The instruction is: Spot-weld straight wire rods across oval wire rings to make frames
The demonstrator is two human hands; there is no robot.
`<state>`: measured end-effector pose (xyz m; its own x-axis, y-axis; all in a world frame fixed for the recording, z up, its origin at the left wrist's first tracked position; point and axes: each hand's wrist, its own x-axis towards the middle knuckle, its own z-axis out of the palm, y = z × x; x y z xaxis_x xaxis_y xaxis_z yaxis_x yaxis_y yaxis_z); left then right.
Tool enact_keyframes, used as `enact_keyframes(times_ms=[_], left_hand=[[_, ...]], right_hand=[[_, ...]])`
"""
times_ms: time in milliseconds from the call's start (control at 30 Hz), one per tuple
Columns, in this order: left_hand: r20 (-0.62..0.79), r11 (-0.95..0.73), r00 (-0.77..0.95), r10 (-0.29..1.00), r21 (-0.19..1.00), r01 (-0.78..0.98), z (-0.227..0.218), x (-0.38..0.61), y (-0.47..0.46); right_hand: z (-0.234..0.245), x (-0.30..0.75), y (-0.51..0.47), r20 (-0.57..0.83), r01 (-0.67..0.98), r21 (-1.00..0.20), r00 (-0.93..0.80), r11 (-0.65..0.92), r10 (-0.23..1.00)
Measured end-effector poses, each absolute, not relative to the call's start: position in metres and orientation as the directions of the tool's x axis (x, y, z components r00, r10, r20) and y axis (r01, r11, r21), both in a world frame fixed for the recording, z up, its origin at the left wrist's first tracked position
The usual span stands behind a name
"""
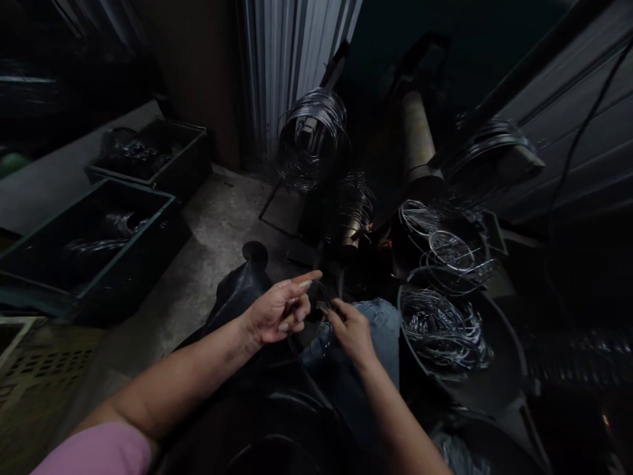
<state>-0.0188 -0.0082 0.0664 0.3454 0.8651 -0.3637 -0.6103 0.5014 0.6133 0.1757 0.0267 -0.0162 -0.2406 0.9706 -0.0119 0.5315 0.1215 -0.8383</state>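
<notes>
While the left hand [274,311] spreads open, the right hand's [352,332] fingers pinch thin wire [321,291] beside a tub [509,369] of silver coils [440,330].

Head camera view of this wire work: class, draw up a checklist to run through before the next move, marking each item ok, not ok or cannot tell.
1. Left hand and right hand both in view: ok.
2. Thin dark wire firmly held between the hands: cannot tell, too dark.
3. Light around the hands bright enough to see the wire: not ok.
4. Wire coil seated on its upright holder: ok.
5. Loose wire coils lying inside the black basin: ok.
</notes>
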Motion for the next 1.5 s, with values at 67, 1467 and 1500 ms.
enact_keyframes(times_ms=[67,1467,1500], left_hand=[[-0.338,0.520,0.396,0.854,0.571,-0.635,0.068,-0.016,-0.010],[-0.140,0.576,0.577,0.805,0.417,-0.703,0.057,-0.012,-0.036],[-0.132,0.588,0.593,0.794,0.418,-0.693,0.057,-0.010,-0.036]], right_hand=[[-0.023,0.171,0.021,-0.022,0.570,-0.802,-0.324,0.177,0.946],[-0.028,0.197,-0.002,0.191,0.630,-0.628,-0.446,0.458,0.874],[-0.030,0.191,-0.002,0.176,0.614,-0.650,-0.451,0.447,0.875]])
